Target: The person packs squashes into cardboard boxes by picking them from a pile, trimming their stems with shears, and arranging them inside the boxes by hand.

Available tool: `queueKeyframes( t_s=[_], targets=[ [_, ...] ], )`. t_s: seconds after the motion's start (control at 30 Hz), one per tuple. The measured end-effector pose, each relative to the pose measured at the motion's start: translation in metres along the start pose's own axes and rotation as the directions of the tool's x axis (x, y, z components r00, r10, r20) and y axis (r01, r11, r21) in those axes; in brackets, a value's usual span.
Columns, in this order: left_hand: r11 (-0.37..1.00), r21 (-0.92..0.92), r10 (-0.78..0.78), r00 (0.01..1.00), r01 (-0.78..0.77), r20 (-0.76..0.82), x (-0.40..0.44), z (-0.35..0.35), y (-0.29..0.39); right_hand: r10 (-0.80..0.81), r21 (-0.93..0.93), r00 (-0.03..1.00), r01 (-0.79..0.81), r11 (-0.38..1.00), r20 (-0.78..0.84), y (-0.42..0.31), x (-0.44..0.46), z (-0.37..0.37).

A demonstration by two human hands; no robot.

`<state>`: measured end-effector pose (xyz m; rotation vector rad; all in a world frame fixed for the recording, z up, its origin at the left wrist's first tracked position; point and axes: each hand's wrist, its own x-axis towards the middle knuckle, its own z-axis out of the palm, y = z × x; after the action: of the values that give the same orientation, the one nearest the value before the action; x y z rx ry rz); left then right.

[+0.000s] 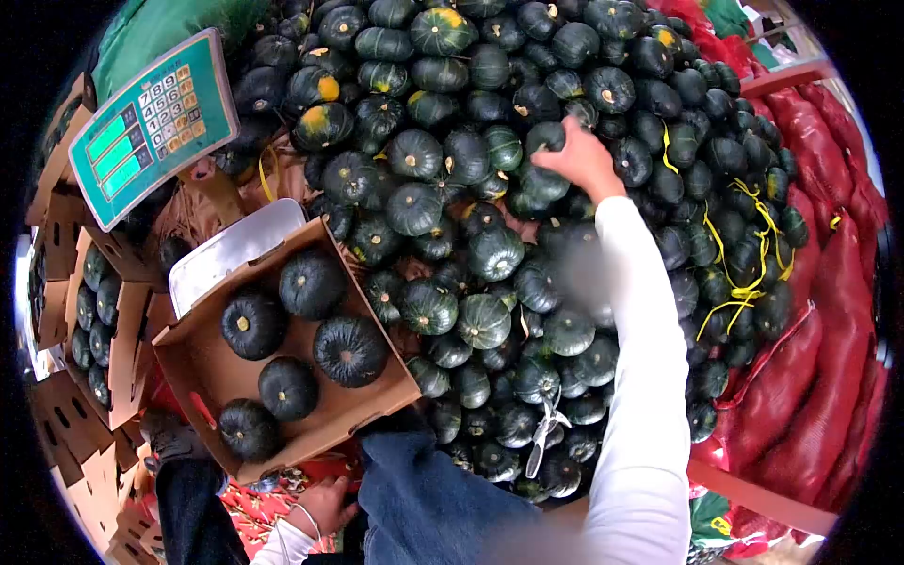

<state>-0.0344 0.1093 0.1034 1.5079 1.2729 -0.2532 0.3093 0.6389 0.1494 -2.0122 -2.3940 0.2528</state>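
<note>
My right hand [584, 160] reaches far over a heap of dark green kabocha squashes. Its thumb and fingers curve around a kabocha squash [545, 137] that rests among the others. Low in the view, my left hand [325, 508] is beside my knee over a red patterned cloth, a thin cord at its wrist. The thumb stands apart from the fingers, and nothing shows in them. Between my knee and a scale, a cardboard box [383, 400] sits tilted with several squashes inside, one being a squash [350, 351] at its right side.
A scale's green keypad panel [155, 127] rises at upper left, above its white platform [231, 250]. Metal scissors [544, 438] lie on the heap. Yellow straps [749, 287] and red mesh sacks [829, 311] are at right. More cardboard boxes [132, 377] stand at left.
</note>
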Motion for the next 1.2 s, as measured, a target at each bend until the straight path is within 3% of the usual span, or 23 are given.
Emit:
queueKeyframes(
  t_s=[0.03,0.1,0.13,0.17,0.23,0.33,0.37,0.43,0.53,0.63,0.67,0.8,0.87,0.97,1.0,1.1,1.2],
  targets=[
    [1.0,-0.015,-0.007,1.0,0.007,0.0,0.001,-0.003,0.002,0.026,0.074,0.998,-0.03,0.997,0.057,-0.011,-0.013,0.003],
    [0.999,-0.034,-0.028,1.0,0.028,0.006,-0.002,-0.005,0.004,0.128,0.222,0.907,-0.231,0.947,0.4,-0.035,-0.042,0.007],
    [0.999,-0.054,0.0,1.0,-0.001,-0.015,-0.002,0.001,-0.001,0.114,0.177,0.904,-0.202,0.963,0.411,-0.036,-0.052,0.018],
    [0.998,-0.057,-0.018,1.0,0.017,-0.009,-0.003,0.001,-0.001,-0.01,0.057,0.968,-0.004,0.998,0.249,-0.04,-0.064,0.028],
    [0.997,-0.053,-0.047,0.999,0.048,0.013,-0.007,-0.001,0.001,0.048,0.008,0.947,-0.053,0.999,0.318,-0.042,-0.082,0.018],
    [0.998,-0.053,0.014,0.995,-0.019,-0.101,-0.008,0.007,-0.003,-0.056,0.062,0.955,0.04,0.997,0.293,-0.015,-0.104,0.005],
    [0.999,-0.05,0.01,0.995,-0.015,-0.098,-0.006,0.008,-0.002,-0.01,0.145,0.955,-0.034,0.989,0.298,0.009,-0.114,0.009],
    [0.999,-0.045,-0.008,0.996,0.004,-0.088,-0.005,0.009,0.0,0.106,0.011,0.925,-0.118,0.993,0.365,0.036,-0.129,0.012],
    [0.998,-0.058,0.002,0.997,-0.007,-0.079,-0.003,0.013,-0.004,0.145,0.02,0.989,-0.145,0.989,-0.012,0.075,-0.149,0.032],
    [0.997,-0.071,-0.013,0.997,0.007,-0.075,-0.003,0.01,-0.004,0.162,-0.278,0.925,-0.264,0.923,-0.344,0.094,-0.142,0.029],
    [0.998,-0.061,-0.014,0.996,0.009,-0.09,-0.003,0.01,-0.005,0.082,-0.366,0.908,-0.247,0.897,-0.411,0.12,-0.129,0.04],
    [0.999,-0.049,0.011,0.991,-0.018,-0.136,-0.001,-0.002,0.007,0.083,-0.489,0.883,-0.331,0.807,-0.461,0.136,-0.08,0.061],
    [1.0,-0.013,0.018,0.987,-0.021,-0.161,-0.001,-0.007,0.014,0.202,-0.369,0.856,-0.403,0.838,-0.476,0.119,-0.076,0.044],
    [0.957,0.133,-0.257,0.966,0.257,-0.023,-0.002,0.033,-0.037,0.318,-0.19,0.82,-0.448,0.874,-0.475,0.118,-0.075,0.045],
    [0.935,0.168,-0.323,0.946,0.313,0.033,-0.003,0.045,-0.052,0.274,-0.166,0.808,-0.41,0.897,-0.521,0.121,-0.076,0.046],
    [0.995,0.069,-0.066,0.989,0.076,-0.134,-0.006,0.022,-0.021,0.18,-0.104,0.741,-0.32,0.942,-0.647,0.125,-0.076,0.055],
    [0.988,0.042,-0.143,0.988,0.146,-0.065,-0.005,0.027,-0.027,0.106,-0.087,0.606,-0.281,0.956,-0.788,0.135,-0.062,0.056]
  ],
)
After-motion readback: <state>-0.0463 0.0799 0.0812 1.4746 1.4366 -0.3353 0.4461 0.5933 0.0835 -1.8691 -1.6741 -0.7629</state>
